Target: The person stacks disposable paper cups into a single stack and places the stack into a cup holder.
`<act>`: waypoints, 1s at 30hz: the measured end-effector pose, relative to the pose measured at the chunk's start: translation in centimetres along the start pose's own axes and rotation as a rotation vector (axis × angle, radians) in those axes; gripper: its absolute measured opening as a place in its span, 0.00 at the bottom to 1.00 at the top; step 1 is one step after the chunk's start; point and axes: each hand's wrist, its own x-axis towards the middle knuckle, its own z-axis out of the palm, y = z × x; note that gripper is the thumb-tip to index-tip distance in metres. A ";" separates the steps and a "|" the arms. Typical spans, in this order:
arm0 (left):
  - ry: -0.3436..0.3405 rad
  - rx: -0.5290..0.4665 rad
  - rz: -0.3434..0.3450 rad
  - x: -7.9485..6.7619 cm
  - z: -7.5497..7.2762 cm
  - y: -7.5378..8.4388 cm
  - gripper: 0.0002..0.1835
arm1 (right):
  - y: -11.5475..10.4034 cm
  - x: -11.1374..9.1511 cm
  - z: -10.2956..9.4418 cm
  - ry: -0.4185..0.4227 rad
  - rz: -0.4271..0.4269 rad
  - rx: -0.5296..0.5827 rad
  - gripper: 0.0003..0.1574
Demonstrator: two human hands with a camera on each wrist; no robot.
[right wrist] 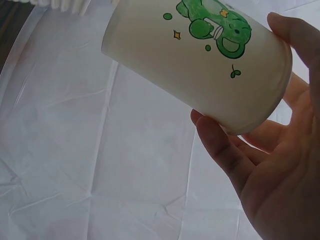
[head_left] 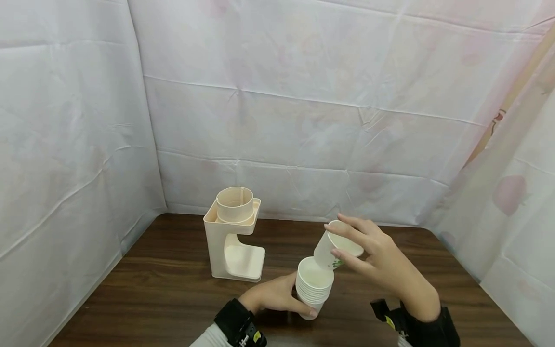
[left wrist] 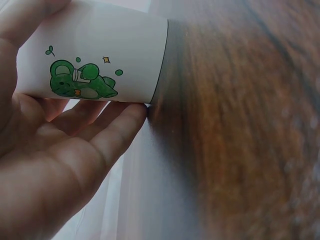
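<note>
A stack of white paper cups (head_left: 313, 289) stands on the table, and my left hand (head_left: 277, 295) grips it low down, thumb in front and fingers behind. The left wrist view shows a green cartoon bear (left wrist: 82, 80) printed on the stack's lowest cup. Just above and right of the stack, my right hand (head_left: 372, 250) holds a single paper cup (head_left: 323, 248) near its rim, between thumb and fingers. This cup is tilted, mouth towards the upper right, and its base overlaps the stack's top rim in the head view. In the right wrist view the same green bear (right wrist: 220, 30) shows on it.
Left of the stack stands a cream plastic holder (head_left: 217, 250) with a round tube (head_left: 234, 207) on top and a flat shelf (head_left: 244, 261) low on its right. All sits on a dark wood table (head_left: 165, 279). White printed cloth (head_left: 277, 130) hangs behind and at both sides.
</note>
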 end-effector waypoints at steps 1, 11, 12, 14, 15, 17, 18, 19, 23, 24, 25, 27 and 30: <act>-0.002 0.002 0.002 0.0 0.0 0.0 0.37 | -0.2 0.1 0.0 0.000 -0.014 0.008 0.28; -0.026 0.010 0.011 0.1 0.0 0.1 0.36 | -1.5 0.3 0.9 -0.035 -0.091 0.042 0.25; -0.024 0.011 0.010 0.1 0.0 0.1 0.36 | -1.5 0.3 1.0 -0.049 -0.082 0.046 0.25; -0.020 0.012 0.007 0.0 0.0 0.1 0.36 | -1.5 0.3 1.2 -0.064 -0.077 0.051 0.26; -0.017 0.014 0.006 0.0 0.0 0.2 0.36 | -1.5 0.3 1.3 -0.069 -0.081 0.052 0.27; -0.015 0.013 0.005 0.0 0.0 0.2 0.36 | -1.5 0.3 1.5 -0.080 -0.084 0.056 0.28; -0.015 0.013 0.005 0.0 0.0 0.2 0.36 | -1.6 0.3 1.7 -0.088 -0.083 0.062 0.29; -0.016 0.015 0.005 0.0 0.0 0.2 0.36 | -1.6 0.3 1.8 -0.095 -0.081 0.064 0.29; -0.026 0.026 0.015 0.2 -0.1 0.0 0.35 | -1.7 0.1 2.1 -0.152 -0.035 0.084 0.30; -0.029 0.030 0.018 0.2 -0.1 -0.1 0.35 | -1.7 0.0 2.2 -0.164 -0.024 0.087 0.30; -0.030 0.034 0.019 0.2 -0.1 -0.1 0.35 | -1.7 -0.1 2.3 -0.174 -0.016 0.087 0.30; -0.031 0.039 0.020 0.2 -0.1 -0.1 0.35 | -1.7 -0.2 2.4 -0.193 -0.002 0.084 0.29; -0.027 0.039 0.021 0.1 -0.1 0.0 0.35 | -1.7 -0.3 2.7 -0.204 -0.001 0.082 0.28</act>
